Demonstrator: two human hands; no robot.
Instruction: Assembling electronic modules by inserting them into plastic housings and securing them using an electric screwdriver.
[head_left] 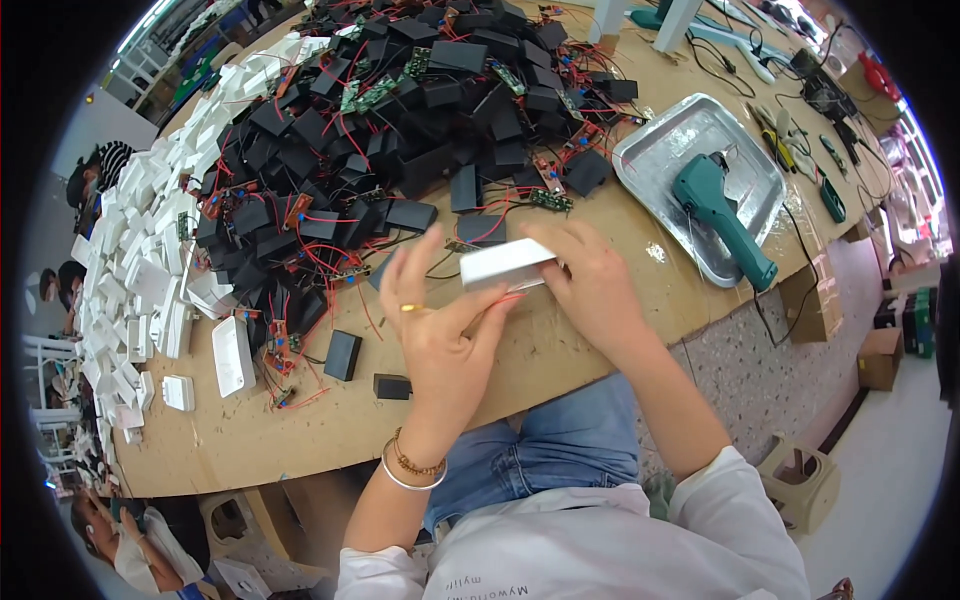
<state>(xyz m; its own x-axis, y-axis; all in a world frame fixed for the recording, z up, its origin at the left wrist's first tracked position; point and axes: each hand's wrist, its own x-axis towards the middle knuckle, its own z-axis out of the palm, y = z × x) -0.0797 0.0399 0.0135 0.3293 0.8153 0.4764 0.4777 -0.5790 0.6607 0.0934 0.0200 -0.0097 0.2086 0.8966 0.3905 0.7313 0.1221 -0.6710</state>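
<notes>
A white rectangular plastic case is held up over the near part of the table, tilted slightly. My right hand grips its right end between thumb and fingers. Just below the case, my left hand has thumb and forefinger pinched together, its other fingers raised. A thin red wire shows at that pinch; its far end is hidden by the case and fingers. Behind both hands rises a big heap of black boxes with red wires and small circuit boards.
White case parts are piled at the left, with one open white shell nearer. Loose black boxes lie near the front edge. At right, a metal tray holds a green glue gun; pliers lie beyond.
</notes>
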